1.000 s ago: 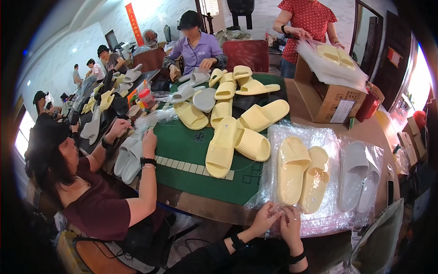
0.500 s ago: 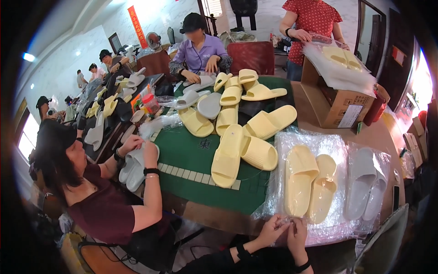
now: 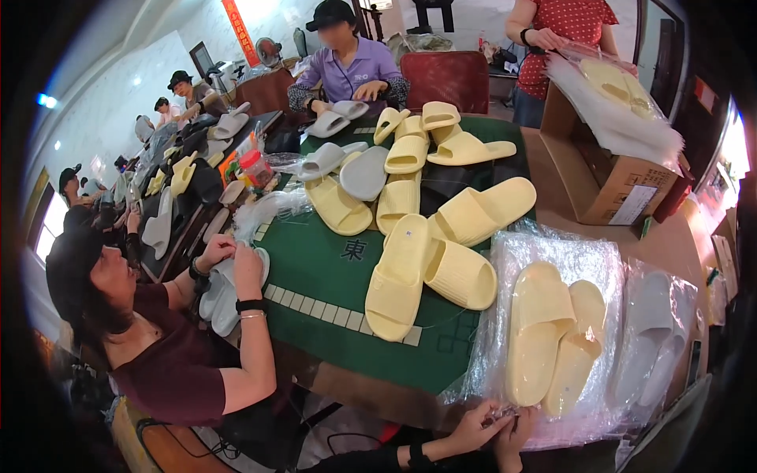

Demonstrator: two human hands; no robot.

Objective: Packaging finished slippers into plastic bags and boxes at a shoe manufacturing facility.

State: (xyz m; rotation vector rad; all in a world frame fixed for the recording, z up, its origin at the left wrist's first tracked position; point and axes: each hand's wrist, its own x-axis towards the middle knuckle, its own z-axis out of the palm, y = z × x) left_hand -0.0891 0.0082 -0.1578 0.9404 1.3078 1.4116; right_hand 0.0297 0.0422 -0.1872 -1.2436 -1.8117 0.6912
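Observation:
A pair of yellow slide slippers (image 3: 539,335) lies on a stack of clear plastic bags (image 3: 498,347) at the table's near right; glints suggest film over the pair. My left hand (image 3: 478,426) pinches crumpled clear plastic just below the slippers' near ends. Close beside it, my right hand (image 3: 514,432) grips the same plastic, its fingers partly hidden. To the right lies a pair of grey slippers (image 3: 646,343) inside a clear bag. Several loose yellow slippers (image 3: 394,288) are heaped left of the bags, with a grey slipper (image 3: 365,174) among them.
The green table mat (image 3: 315,260) has a row of white tiles (image 3: 335,315). A cardboard box (image 3: 607,181) with a bagged yellow pair on top stands far right. At left, a co-worker (image 3: 173,347) handles grey slippers (image 3: 225,296); another in purple (image 3: 351,67) sits across; one in red dots (image 3: 564,39) stands.
The whole view has shifted slightly. My hands stay together on the plastic, now a little lower in the picture. The co-worker across now has a grey pair spread apart on the table.

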